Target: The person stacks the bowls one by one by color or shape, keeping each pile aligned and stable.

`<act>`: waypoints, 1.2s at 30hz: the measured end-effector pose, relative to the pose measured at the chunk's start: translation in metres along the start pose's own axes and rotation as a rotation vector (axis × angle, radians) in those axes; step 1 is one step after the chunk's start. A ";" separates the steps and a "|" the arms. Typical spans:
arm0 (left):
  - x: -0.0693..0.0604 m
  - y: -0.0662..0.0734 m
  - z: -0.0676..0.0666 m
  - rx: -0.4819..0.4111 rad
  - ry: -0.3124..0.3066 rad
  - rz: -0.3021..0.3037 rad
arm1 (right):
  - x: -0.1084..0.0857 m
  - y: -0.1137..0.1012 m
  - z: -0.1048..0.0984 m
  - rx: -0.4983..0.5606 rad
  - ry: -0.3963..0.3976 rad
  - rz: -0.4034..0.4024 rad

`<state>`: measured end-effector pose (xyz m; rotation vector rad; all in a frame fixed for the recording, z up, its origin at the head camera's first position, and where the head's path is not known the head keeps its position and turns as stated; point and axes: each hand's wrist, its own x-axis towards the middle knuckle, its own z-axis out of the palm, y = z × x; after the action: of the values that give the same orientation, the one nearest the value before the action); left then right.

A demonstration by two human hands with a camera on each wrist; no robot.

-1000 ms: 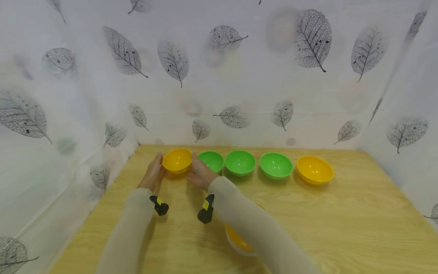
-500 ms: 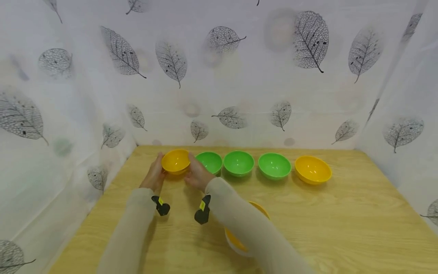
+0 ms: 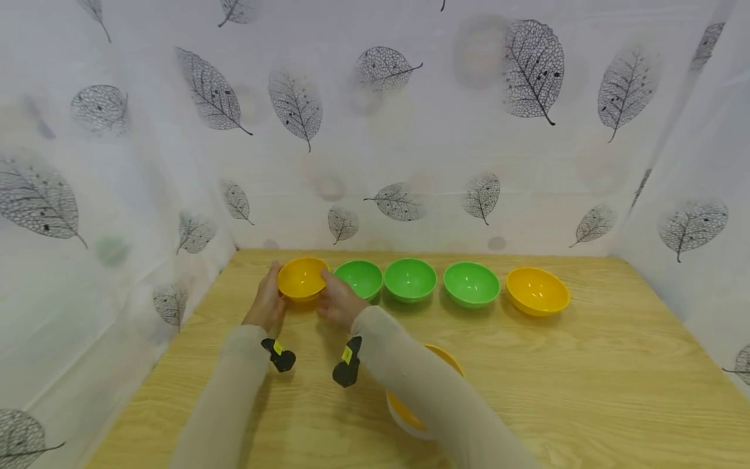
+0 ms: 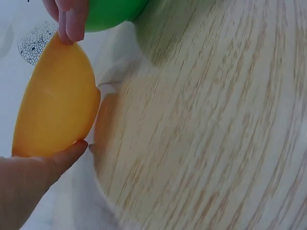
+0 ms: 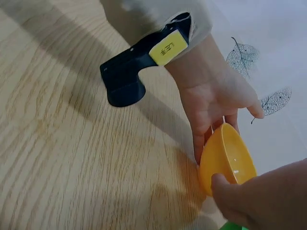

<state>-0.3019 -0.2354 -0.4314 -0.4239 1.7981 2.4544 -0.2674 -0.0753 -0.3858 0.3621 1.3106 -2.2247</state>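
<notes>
A yellow bowl (image 3: 301, 280) stands upright at the far left, the leftmost of a row. My left hand (image 3: 266, 301) rests on its left side. In the right wrist view, that hand's fingers (image 5: 198, 146) lie fairly straight against the outside, while its thumb points away from the rim. From the other side, my right hand (image 3: 342, 301) holds the bowl by its right rim. Two of its fingertips (image 4: 74, 31) show on the rim in the left wrist view. Whether the base touches the table is hard to tell.
To the right are three green bowls (image 3: 410, 281) and another yellow bowl (image 3: 537, 291). A yellow bowl with a white edge below it (image 3: 404, 410) is partly covered by my right forearm. Leaf-printed sheeting (image 3: 433, 130) closes off the wooden table (image 3: 586, 378) at the back and sides.
Held between both hands, the leftmost yellow bowl has come down slightly against its neighbours. My right fingertips have shifted a little on its rim. The other bowls stay put.
</notes>
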 end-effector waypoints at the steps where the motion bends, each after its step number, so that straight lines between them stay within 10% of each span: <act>1: -0.001 0.000 -0.001 0.003 -0.015 0.009 | 0.000 0.001 0.001 0.005 0.012 0.002; 23: 0.002 -0.005 0.001 0.288 0.046 0.040 | 0.006 0.002 0.003 0.015 0.056 0.021; 36: -0.012 0.009 -0.001 0.191 0.022 0.043 | -0.004 0.003 0.012 -0.039 0.009 -0.019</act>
<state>-0.2920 -0.2381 -0.4197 -0.4032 2.0467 2.2835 -0.2617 -0.0854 -0.3800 0.3472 1.3652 -2.2125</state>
